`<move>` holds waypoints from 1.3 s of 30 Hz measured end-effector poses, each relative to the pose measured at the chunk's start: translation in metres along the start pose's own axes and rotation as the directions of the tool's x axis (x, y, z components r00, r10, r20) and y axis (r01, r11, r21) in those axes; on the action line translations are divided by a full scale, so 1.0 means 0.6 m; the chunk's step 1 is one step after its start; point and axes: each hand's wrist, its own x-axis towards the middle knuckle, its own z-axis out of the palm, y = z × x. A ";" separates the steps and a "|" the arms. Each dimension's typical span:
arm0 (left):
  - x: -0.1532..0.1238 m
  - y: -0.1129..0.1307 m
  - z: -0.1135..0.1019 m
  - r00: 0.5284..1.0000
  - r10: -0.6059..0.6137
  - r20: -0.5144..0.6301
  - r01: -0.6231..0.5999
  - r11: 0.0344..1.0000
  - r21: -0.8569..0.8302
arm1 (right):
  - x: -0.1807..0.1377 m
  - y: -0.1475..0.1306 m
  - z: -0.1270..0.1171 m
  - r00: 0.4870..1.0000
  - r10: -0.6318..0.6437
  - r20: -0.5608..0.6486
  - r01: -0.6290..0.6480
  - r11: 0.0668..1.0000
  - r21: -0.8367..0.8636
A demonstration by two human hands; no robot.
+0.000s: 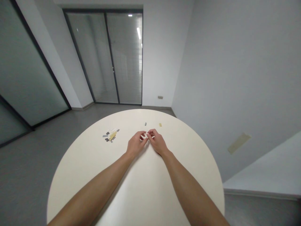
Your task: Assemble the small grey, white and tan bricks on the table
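Looking down at a round table (150, 191) here, cream top, with a glass door (105, 58) with blinds past its far side and a gray floor (42, 163) all around it. On the table's left side sits a loose pile of strips (110, 135), gray, white and yellow, flat and jumbled, pointing every which way. Toward the table's far edge there are two loose pieces, well apart: a gray bit (145, 124) and a yellow bit (160, 124).

Both forearms come in from the near edge, and the left hand (135, 145) and right hand (158, 142) meet just past the table's middle, hovering over the top. Their fingers are closed into a pinch, fingertips (143, 134) nearly touching, both gripping a tiny pale strip (148, 135). Its long axis looks to run roughly side to side across the table, slightly tilted, but it's small and mostly hidden by the fingers, so I can't tell which end points where.
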 end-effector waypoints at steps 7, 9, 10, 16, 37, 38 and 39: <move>0.000 0.007 -0.002 0.997 -0.071 -0.042 0.072 0.997 0.038 | -0.001 -0.001 0.001 1.000 -0.008 0.006 0.008 0.999 -0.052; 0.001 0.008 -0.004 0.995 -0.093 -0.043 0.095 0.994 0.045 | 0.000 0.001 0.001 1.000 -0.021 0.010 0.022 0.998 -0.063; 0.001 0.008 -0.004 0.994 -0.103 -0.041 0.105 0.993 0.046 | 0.000 0.002 0.001 0.999 -0.032 0.012 0.033 0.997 -0.066; 0.004 0.004 -0.007 0.985 -0.170 -0.029 0.172 0.983 0.057 | 0.001 0.008 0.002 0.997 -0.073 0.030 0.075 0.996 -0.055; 0.008 -0.010 0.001 0.989 -0.139 -0.048 0.135 0.988 -0.078 | 0.002 0.011 -0.003 0.996 -0.080 0.028 0.081 0.995 -0.054; 0.008 -0.010 0.001 0.989 -0.137 -0.048 0.133 0.988 -0.083 | 0.002 0.011 -0.003 0.996 -0.080 0.025 0.082 0.995 -0.053; 0.008 -0.011 0.001 0.989 -0.137 -0.048 0.133 0.987 -0.087 | 0.002 0.011 -0.003 0.997 -0.079 0.023 0.080 0.995 -0.053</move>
